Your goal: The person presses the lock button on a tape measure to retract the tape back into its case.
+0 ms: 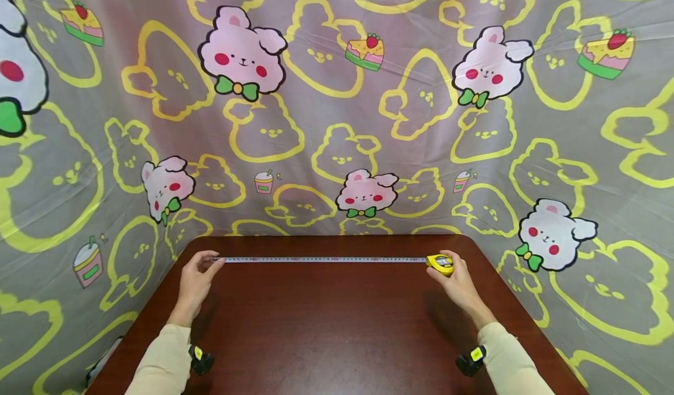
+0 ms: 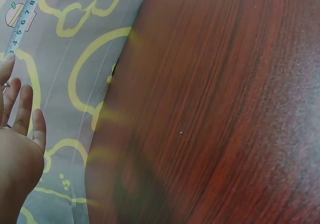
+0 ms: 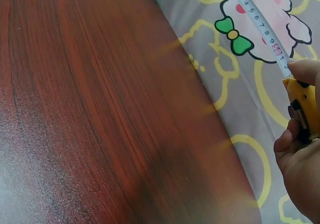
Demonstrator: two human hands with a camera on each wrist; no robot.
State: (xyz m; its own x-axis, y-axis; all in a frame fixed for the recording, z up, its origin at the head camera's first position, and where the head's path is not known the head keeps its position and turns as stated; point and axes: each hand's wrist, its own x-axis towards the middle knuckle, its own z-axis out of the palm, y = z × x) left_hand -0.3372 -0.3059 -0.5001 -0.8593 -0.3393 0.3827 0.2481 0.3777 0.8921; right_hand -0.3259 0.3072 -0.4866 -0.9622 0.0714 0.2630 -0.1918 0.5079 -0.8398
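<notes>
A yellow tape measure [image 1: 440, 264] is held in my right hand [image 1: 459, 281], its fingers curled round the case. From it the white blade [image 1: 316, 260] runs straight to the left, pulled taut above the table. At the other end my left hand [image 1: 196, 284] pinches the blade's tip between thumb and finger. In the left wrist view, low numbers show on the blade [image 2: 22, 24] beside the thumb, and the remaining fingers spread loosely. The right wrist view shows the blade [image 3: 260, 22] leaving the case [image 3: 302, 102] near a red-boxed 50.
Below both hands lies a dark reddish-brown wooden table [image 1: 326, 325] with rounded far corners. A grey cloth [image 1: 316, 108] with yellow outlines and white rabbit prints hangs behind it and along both sides. Small black cameras [image 1: 470, 361] are strapped to the wrists.
</notes>
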